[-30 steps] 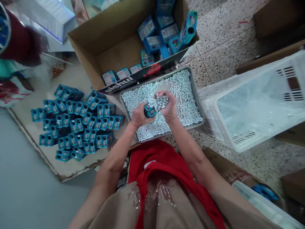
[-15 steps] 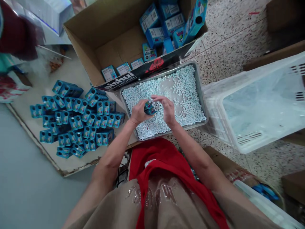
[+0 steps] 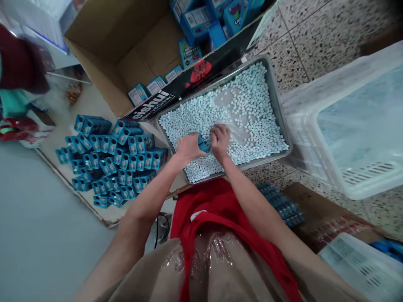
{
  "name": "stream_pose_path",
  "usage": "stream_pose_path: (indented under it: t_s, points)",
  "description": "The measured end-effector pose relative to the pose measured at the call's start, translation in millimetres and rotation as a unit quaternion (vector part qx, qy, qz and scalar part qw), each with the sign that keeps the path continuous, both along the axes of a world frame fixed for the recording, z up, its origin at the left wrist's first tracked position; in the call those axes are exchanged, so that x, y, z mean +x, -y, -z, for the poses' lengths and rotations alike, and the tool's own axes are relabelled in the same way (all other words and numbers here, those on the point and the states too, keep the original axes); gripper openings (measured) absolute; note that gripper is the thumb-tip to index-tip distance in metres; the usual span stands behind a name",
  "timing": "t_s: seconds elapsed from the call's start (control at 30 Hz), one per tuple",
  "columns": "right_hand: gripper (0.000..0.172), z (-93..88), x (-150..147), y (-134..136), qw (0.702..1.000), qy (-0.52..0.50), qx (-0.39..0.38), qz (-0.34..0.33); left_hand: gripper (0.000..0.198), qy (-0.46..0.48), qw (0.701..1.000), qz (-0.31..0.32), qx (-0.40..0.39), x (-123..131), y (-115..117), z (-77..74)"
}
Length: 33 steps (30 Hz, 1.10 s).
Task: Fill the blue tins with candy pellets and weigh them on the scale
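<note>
Left hand (image 3: 188,147): closed round a small blue box (image 3: 202,143), held low over the metal tray (image 3: 278,100). Only a corner of the box shows between my two hands. A second ago the box stood higher, clear of the pellets; it now sits down among them.

Right hand (image 3: 220,138): at 3 o'clock of the left, almost touching it. Fingers curled, knuckles up, pressed into the pale blue pellets (image 3: 248,105). A second ago it was cupped and raised, heaped with pellets over the box mouth; that heap is gone from the palm. I cannot tell what, if anything, the fingers now grip.

Reading: one handful looks delivered, and the hand appears back in the stock for more.

Tray: lies at 12 o'clock of my lap; a bare scraped patch shows near its middle.

Filled-looking blue boxes (image 3: 113,159): stacked at 9 o'clock of the tray, well apart from my hands.

Cardboard carton (image 3: 126,54): at 11 o'clock, touching the tray's far edge, with more boxes inside.

White crate (image 3: 355,121): at 3 o'clock.

Another person's dark red sleeve (image 3: 19,63): far at 10 o'clock.
</note>
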State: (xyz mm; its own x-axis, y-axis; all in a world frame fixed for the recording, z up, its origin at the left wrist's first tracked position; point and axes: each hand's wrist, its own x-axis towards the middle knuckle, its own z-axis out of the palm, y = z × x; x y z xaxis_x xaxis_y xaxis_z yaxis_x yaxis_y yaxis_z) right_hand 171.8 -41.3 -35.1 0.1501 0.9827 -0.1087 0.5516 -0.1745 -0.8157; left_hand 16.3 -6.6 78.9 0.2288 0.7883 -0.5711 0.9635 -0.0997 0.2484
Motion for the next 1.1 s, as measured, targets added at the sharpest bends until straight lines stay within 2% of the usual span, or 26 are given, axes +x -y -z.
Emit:
stream_pose_path:
  t_s: [0.07, 0.17, 0.27, 0.33, 0.43, 0.57, 0.6, 0.67, 0.73, 0.8, 0.87, 1.0, 1.1]
  points:
    - [0.039, -11.4, -6, -14, 0.990, -0.129, -0.017, 0.047, 0.058, 0.029, 1.000, -0.006, 0.010, 6, -9, 6.4]
    - [0.040, -40.9, -10, -27, 0.942, -0.312, -0.046, 0.113, 0.059, 0.114, 0.991, -0.048, 0.058, -5, -11, 12.1]
    - [0.038, -70.9, -5, -37, 0.890, -0.428, -0.035, 0.154, 0.070, 0.246, 0.956, -0.087, 0.138, -26, 1, 17.7]
    - [0.039, -83.3, 6, -45, 0.857, -0.476, -0.033, 0.196, 0.078, 0.307, 0.927, -0.111, 0.185, -34, 10, 24.6]
    - [0.039, -89.9, 30, -58, 0.831, -0.512, -0.058, 0.208, 0.083, 0.331, 0.904, -0.159, 0.218, -26, 14, 38.5]
    - [0.041, -86.9, 54, -69, 0.814, -0.535, -0.066, 0.216, 0.076, 0.338, 0.904, -0.151, 0.214, -9, 5, 50.7]
    - [0.041, -84.8, 55, -71, 0.814, -0.532, -0.063, 0.223, 0.075, 0.338, 0.908, -0.136, 0.206, -10, 2, 51.5]
    - [0.038, -79.1, 53, -72, 0.836, -0.501, -0.064, 0.216, 0.075, 0.339, 0.915, -0.111, 0.190, -17, 0, 50.9]
    - [0.038, -72.8, 48, -72, 0.869, -0.456, -0.081, 0.174, 0.076, 0.331, 0.917, -0.111, 0.191, -29, 1, 48.3]
    - [0.042, -67.8, 43, -69, 0.889, -0.432, -0.103, 0.112, 0.074, 0.317, 0.915, -0.134, 0.210, -39, 4, 45.4]
    - [0.045, -65.0, 41, -66, 0.886, -0.441, -0.122, 0.077, 0.072, 0.315, 0.915, -0.135, 0.212, -43, 7, 44.4]
    - [0.045, -63.1, 49, -60, 0.872, -0.455, -0.156, 0.088, 0.075, 0.314, 0.911, -0.154, 0.217, -43, 13, 51.5]
    - [0.050, -61.8, 63, -53, 0.903, -0.386, -0.181, 0.058, 0.079, 0.329, 0.905, -0.162, 0.218, -46, 18, 59.1]
